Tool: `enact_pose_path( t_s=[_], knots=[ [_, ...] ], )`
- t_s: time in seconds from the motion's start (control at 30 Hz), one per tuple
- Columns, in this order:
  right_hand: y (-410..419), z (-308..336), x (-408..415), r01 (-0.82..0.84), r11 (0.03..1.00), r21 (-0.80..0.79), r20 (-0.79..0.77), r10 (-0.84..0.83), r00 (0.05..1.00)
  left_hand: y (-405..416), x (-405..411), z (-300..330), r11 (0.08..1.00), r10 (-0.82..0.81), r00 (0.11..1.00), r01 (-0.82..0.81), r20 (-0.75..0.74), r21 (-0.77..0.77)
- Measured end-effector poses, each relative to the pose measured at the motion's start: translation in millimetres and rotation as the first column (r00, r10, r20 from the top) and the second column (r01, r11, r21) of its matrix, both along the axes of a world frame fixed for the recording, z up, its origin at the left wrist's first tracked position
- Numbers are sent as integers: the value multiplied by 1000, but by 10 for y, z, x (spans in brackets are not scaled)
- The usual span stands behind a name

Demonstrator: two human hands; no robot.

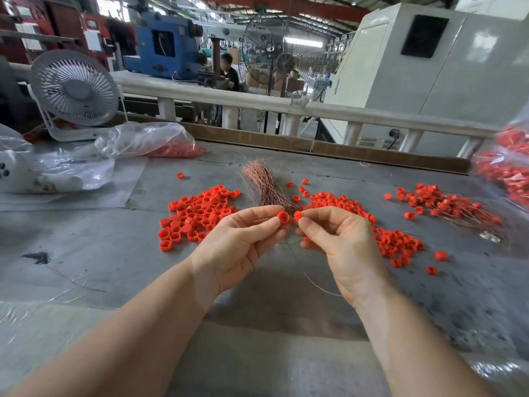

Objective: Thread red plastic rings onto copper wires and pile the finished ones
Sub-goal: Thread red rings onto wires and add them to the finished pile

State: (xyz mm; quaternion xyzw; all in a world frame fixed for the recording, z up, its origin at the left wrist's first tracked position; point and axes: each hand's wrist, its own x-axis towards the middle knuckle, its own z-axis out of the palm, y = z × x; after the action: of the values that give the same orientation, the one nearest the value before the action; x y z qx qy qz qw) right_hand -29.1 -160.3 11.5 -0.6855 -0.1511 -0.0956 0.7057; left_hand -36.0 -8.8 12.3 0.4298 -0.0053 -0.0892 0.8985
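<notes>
Your left hand (240,242) pinches a red ring (283,217) at its fingertips; your right hand (337,239) pinches another ring (298,215) just beside it, the copper wire (315,282) trailing below, mostly hidden behind your palm

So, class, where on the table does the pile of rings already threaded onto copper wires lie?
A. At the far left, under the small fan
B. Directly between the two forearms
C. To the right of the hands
C: the threaded pile, wires trailing from it, lies right of both hands.
</notes>
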Motion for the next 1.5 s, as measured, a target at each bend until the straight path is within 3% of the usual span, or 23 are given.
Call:
enact_pose_path(
  t_s=[0.5, 1.5],
  knots=[
    [68, 22, -70, 214, 951, -221, 308, -140, 941, 0, 9, -37, 1000, -3, 998, 2, 57, 18],
    [54, -22, -53, 248, 927, -282, 463, -95, 881, -7, 2, -39, 999, -6, 992, 1, 126, 44]
  ],
)
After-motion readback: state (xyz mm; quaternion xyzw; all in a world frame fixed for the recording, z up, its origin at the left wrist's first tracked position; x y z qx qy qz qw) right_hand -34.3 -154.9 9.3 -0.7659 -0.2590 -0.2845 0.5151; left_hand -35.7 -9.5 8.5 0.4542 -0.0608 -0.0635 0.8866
